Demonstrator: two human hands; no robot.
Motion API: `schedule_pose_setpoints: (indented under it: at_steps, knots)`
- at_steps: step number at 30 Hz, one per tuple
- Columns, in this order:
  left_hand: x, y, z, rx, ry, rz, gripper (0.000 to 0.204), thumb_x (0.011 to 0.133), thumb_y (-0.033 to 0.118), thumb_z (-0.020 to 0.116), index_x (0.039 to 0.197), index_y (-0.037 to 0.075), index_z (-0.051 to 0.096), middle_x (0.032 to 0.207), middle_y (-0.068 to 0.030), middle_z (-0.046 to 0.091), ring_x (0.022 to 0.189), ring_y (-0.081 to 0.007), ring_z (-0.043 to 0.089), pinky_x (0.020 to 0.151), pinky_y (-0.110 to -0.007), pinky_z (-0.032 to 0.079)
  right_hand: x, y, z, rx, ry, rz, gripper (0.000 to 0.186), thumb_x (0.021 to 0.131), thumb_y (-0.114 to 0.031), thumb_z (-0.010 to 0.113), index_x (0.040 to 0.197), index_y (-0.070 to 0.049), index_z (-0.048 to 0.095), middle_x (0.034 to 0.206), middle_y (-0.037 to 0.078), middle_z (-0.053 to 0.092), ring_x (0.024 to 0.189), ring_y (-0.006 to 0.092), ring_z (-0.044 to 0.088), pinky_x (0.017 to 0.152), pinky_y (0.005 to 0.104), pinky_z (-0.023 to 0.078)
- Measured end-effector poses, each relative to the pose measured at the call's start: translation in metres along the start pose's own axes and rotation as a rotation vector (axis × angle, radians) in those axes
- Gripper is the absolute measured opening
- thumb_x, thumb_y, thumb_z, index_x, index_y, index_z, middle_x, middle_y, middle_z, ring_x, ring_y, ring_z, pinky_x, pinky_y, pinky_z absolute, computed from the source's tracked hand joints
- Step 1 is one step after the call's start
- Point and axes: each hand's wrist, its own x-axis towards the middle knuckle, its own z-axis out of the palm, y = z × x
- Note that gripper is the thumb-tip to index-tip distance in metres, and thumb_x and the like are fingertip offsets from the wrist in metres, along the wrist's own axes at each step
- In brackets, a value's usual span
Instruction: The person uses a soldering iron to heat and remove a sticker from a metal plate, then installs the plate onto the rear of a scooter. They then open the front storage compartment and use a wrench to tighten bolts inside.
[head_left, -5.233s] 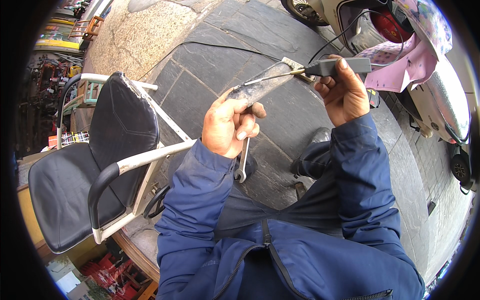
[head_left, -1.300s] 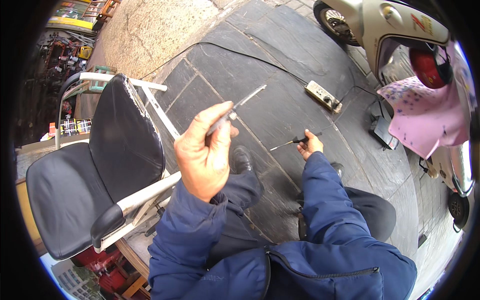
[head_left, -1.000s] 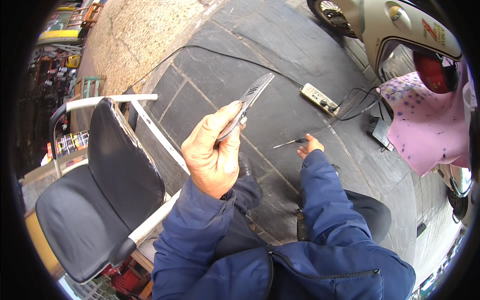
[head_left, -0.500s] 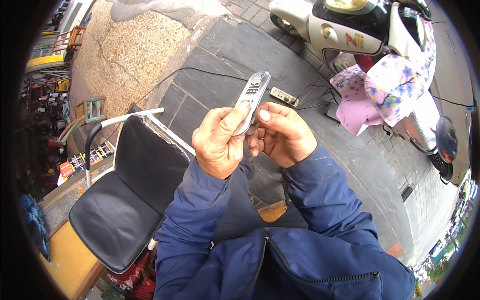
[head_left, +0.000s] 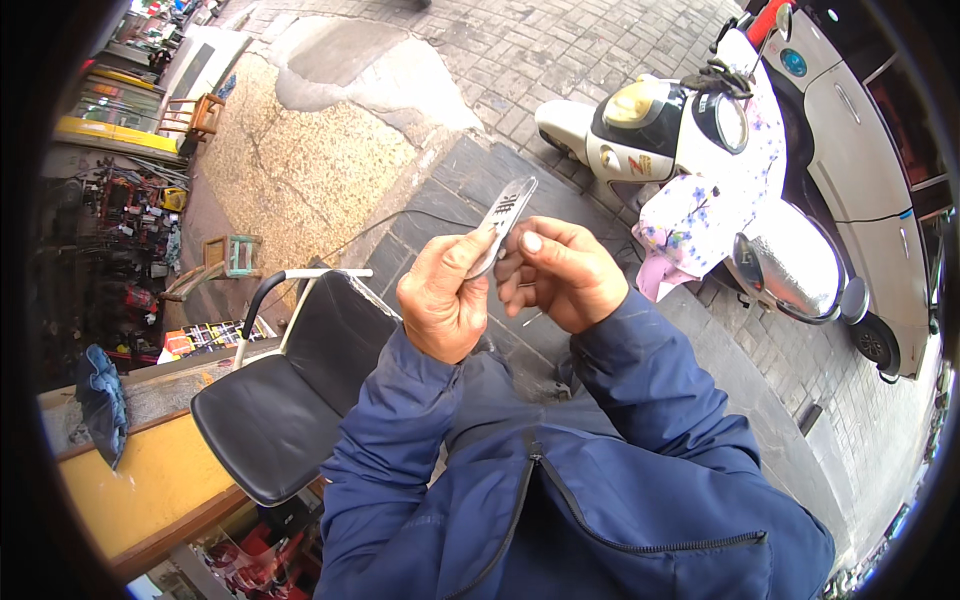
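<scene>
Two hands meet in front of the person's chest, raised over dark paving. The left hand [head_left: 443, 300] is curled tight around the lower end of a slim silver handset [head_left: 504, 222], thumb pressed along its edge, so the handset stands tilted up and away from the body with its slotted face showing. The right hand [head_left: 560, 275] sits just beside it, fingers loosely bent and fingertips touching the handset's side near the top; a thin needle-like tool [head_left: 531, 319] pokes out below that hand, though I cannot tell how the fingers hold it. Both sleeves [head_left: 650, 390] are dark blue, with a zip running down the jacket front.

Left of the person stands a black chair [head_left: 290, 400] with a white frame, next to a yellow counter [head_left: 130, 490]. Ahead and to the right is a parked white scooter [head_left: 640, 130] draped with a pink flowered cover [head_left: 710, 210]. A small green stool [head_left: 235, 255] stands further off on the pavement, beyond the chair.
</scene>
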Motion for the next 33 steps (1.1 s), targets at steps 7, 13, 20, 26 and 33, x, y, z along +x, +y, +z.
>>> schedule_pose_setpoints:
  at_steps: [7, 13, 20, 26, 33]
  knots:
    - [0.02, 0.06, -0.009, -0.568, 0.076, -0.543, 0.015, 0.096, 0.008, 0.052, 0.108, 0.003, 0.06, 0.081, -0.0016, 0.064, 0.055, 0.0015, 0.04, 0.049, -0.017, 0.032, -0.012, -0.067, 0.028, -1.317, 0.041, -1.183, 0.038, 0.06, -0.003, 0.078, 0.096, -0.007, 0.068, 0.096, 0.011, 0.059, 0.09, 0.0286, 0.058, 0.074, 0.0368, 0.05]
    - [0.039, 0.052, -0.032, -0.749, -0.014, -0.602, 0.012, 0.097, 0.009, 0.051, 0.103, 0.004, 0.06, 0.079, -0.0006, 0.062, 0.055, 0.001, 0.038, 0.048, -0.017, 0.03, 0.017, -0.073, 0.059, -1.309, -0.069, -1.134, 0.022, 0.066, 0.0, 0.076, 0.086, -0.005, 0.069, 0.085, 0.009, 0.061, 0.076, 0.0262, 0.062, 0.065, 0.0341, 0.051]
    - [0.08, -0.03, -0.1, -0.844, -0.1, -0.556, 0.01, 0.095, 0.009, 0.053, 0.1, 0.004, 0.06, 0.073, 0.0006, 0.06, 0.054, 0.0002, 0.038, 0.048, -0.017, 0.03, 0.097, -0.052, 0.122, -1.318, -0.064, -1.038, 0.015, 0.07, 0.003, 0.074, 0.081, -0.004, 0.068, 0.08, 0.009, 0.062, 0.068, 0.0261, 0.064, 0.058, 0.0328, 0.051]
    - [0.107, -0.113, -0.159, -0.812, -0.137, -0.591, 0.013, 0.095, 0.011, 0.051, 0.1, 0.004, 0.061, 0.07, -0.0039, 0.061, 0.044, -0.0013, 0.037, 0.039, -0.017, 0.028, 0.182, -0.024, 0.153, -1.277, -0.089, -0.847, 0.013, 0.071, 0.001, 0.073, 0.083, -0.002, 0.067, 0.079, 0.009, 0.062, 0.069, 0.0253, 0.066, 0.061, 0.0306, 0.053]
    - [0.14, -0.159, -0.199, -0.833, -0.175, -0.684, 0.013, 0.095, 0.012, 0.051, 0.099, 0.004, 0.061, 0.069, -0.0038, 0.061, 0.043, -0.0008, 0.036, 0.039, -0.017, 0.027, 0.242, -0.01, 0.187, -1.262, -0.017, -0.755, 0.011, 0.071, 0.002, 0.069, 0.081, -0.001, 0.067, 0.074, 0.011, 0.062, 0.065, 0.025, 0.065, 0.058, 0.0312, 0.052]
